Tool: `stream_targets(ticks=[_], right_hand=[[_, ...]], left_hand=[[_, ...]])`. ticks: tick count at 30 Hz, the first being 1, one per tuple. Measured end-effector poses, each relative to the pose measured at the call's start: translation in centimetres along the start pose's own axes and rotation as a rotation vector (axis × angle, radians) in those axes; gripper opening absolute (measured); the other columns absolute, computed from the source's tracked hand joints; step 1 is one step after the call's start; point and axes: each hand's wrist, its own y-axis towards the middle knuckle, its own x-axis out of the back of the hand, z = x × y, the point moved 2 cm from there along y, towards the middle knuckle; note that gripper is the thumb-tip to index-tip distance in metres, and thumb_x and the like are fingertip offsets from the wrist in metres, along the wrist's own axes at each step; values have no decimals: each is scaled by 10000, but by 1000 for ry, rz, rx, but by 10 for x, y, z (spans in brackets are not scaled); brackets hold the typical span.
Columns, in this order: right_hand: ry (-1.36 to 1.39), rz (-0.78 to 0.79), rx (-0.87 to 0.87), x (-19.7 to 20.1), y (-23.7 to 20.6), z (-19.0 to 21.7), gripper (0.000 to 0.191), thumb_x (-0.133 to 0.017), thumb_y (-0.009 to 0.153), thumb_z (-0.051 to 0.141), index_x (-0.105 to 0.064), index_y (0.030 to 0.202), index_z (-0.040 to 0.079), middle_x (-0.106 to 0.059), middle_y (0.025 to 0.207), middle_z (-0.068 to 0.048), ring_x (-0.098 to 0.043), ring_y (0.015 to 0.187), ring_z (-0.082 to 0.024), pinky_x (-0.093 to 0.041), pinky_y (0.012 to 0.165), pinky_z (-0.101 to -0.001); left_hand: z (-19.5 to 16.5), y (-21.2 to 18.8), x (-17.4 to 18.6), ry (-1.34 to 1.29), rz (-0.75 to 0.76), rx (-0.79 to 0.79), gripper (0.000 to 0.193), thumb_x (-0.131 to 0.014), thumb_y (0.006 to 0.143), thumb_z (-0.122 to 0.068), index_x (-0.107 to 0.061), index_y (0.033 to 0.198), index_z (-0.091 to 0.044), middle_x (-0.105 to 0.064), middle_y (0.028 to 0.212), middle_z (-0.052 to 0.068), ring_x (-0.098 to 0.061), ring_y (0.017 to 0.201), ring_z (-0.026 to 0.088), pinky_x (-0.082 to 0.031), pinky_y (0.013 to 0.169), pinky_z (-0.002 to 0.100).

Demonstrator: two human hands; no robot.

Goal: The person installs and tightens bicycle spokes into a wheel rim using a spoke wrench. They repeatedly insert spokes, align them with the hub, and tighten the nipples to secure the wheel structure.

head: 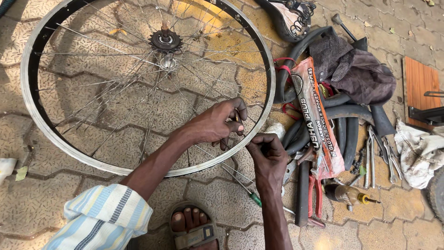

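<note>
Head view: outdoor ground, interlocking textured paving blocks [69,194], grey-brown, with a yellow-painted patch at top centre. No table; everything lies on the pavers.

Bicycle wheel [34,109] lies flat, fills upper left to centre; silver rim, black inner strip, thin spokes, rusty sprocket [165,40] on the hub at top centre.

Left hand [217,124], centre of frame, sits inside the rim near its lower right arc, fingers pinched together on a spoke; exact grip point too small to read. Striped light-blue and cream sleeve [104,217] at lower left.

Right hand [267,153], just right of and below the left, at the rim edge, fingers curled closed on something small; can't tell what.

Screwdriver with green handle [240,185] lies under the hands, lower centre.

Right of centre: long orange-red printed plastic packet [314,125], flat, lying on black rubber tubes [347,134]. Dark cloth [360,74] upper right. Spanners [372,157] and white rag [418,150] at right edge, wooden board [418,85] above. Sandalled foot [192,229] at bottom centre.
</note>
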Motion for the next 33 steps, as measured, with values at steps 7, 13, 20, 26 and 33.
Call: stream_targets(ticks=[7,13,20,26,33], right_hand=[[134,18,-77,-2,0,3,146,-748,877,-14,-646,961,47,-705,918,-22,-667,865,-105,-583,826,-275],[366,137,-344,1,11,-5,180,-751,837,-27,-676,983,47,-719,857,-64,-594,713,-124,-479,634,-260],[33,109,-108,2,10,2,98,-738,899,28,-714,993,13,-683,836,-35,-537,680,-87,-453,605,-240],[-32,85,-133,1,-1,13,136,-725,901,39,-711,1032,6,-741,915,-36,-673,810,-82,-551,736,-218],[28,55,-117,-3,-8,1,122,-704,935,16,-710,1055,-7,-737,942,-60,-667,841,-108,-555,778,-258]], left_hand=[[-5,-5,2,-58,21,147,230,-676,898,-90,-521,1068,-98,-690,1038,121,-709,1055,322,-590,893,475],[-8,-8,2,-97,-42,-62,252,-732,865,-38,-535,1019,-60,-634,1104,160,-674,1108,250,-621,962,414],[0,-5,5,283,-62,-229,125,-690,908,-111,-644,1015,-64,-639,1101,125,-599,956,232,-588,785,411],[13,-7,-11,508,-173,-36,280,-581,1010,-300,-714,987,-55,-569,965,140,-624,800,245,-593,663,412],[14,-10,-14,356,-159,15,219,-627,940,-254,-714,1005,-64,-546,1059,114,-639,911,265,-586,818,467]])
